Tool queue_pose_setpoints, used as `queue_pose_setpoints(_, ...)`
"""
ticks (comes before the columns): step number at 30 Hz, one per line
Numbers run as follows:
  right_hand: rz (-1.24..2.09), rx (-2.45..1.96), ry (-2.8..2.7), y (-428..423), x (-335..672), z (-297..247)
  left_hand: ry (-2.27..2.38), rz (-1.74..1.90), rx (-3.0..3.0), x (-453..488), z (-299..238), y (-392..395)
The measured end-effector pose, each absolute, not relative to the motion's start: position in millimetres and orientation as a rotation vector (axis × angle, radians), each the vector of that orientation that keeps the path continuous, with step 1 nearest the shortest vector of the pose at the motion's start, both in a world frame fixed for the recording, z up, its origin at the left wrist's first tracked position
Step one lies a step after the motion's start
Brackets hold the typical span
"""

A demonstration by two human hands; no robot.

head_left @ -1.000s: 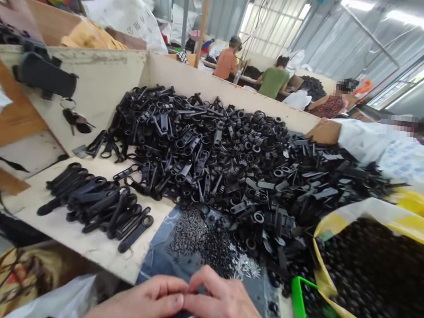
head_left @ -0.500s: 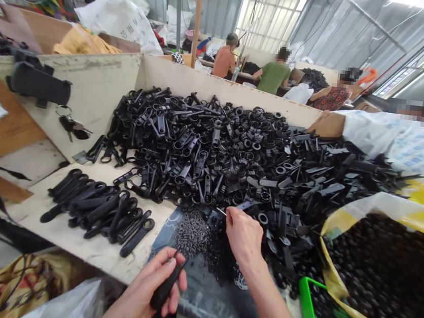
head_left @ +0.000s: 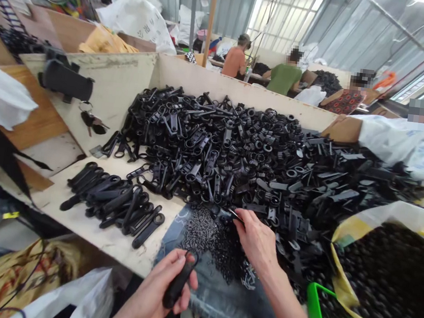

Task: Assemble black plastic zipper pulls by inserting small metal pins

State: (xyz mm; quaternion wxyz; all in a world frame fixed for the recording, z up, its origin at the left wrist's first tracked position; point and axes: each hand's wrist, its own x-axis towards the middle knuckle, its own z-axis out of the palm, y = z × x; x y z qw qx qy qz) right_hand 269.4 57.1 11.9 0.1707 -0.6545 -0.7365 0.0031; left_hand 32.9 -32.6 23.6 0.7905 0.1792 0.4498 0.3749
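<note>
My left hand is closed round a long black plastic part with a ring at its top end, held upright near the table's front edge. My right hand reaches forward with its fingers pinched on a thin metal pin. It hovers over a patch of small dark screws or pins lying on a blue cloth. Just beyond it lies a big heap of loose black plastic parts.
A row of assembled black parts lies at the left on the white table. A yellow bag of small black pieces and a green crate stand at the right. Keys hang on the side board. Other people work at the back.
My right hand has left my left hand and reached forward to the pile of small pins. My left hand now holds the black part alone, a little higher.
</note>
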Motion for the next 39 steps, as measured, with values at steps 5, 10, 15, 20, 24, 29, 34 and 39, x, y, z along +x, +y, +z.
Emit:
queue_pose_setpoints(5,0.074,-1.676,-1.921,36,277,16,0.940,0.858,0.339,36,27,-39)
queue_pose_setpoints(10,0.293,-1.471,-1.743,-14,249,29,0.916,0.904,0.361,46,27,-44)
queue_pose_setpoints(15,0.266,-1.093,-1.922,-42,222,25,0.972,0.922,0.333,62,22,-50)
queue_pose_setpoints(20,0.344,-1.086,-1.944,-45,225,19,1.003,0.882,0.507,64,17,-56)
queue_pose_setpoints(24,0.404,-1.069,-1.982,-47,228,21,1.023,0.810,0.577,57,19,-58)
queue_pose_setpoints(29,0.448,-1.089,-1.980,-51,229,20,1.035,0.771,0.558,56,19,-62)
queue_pose_setpoints(34,0.571,-1.095,-1.918,-51,232,20,1.077,0.759,0.455,56,19,-66)
queue_pose_setpoints(39,0.559,-1.066,-1.879,-52,232,21,1.079,0.708,0.449,53,33,-65)
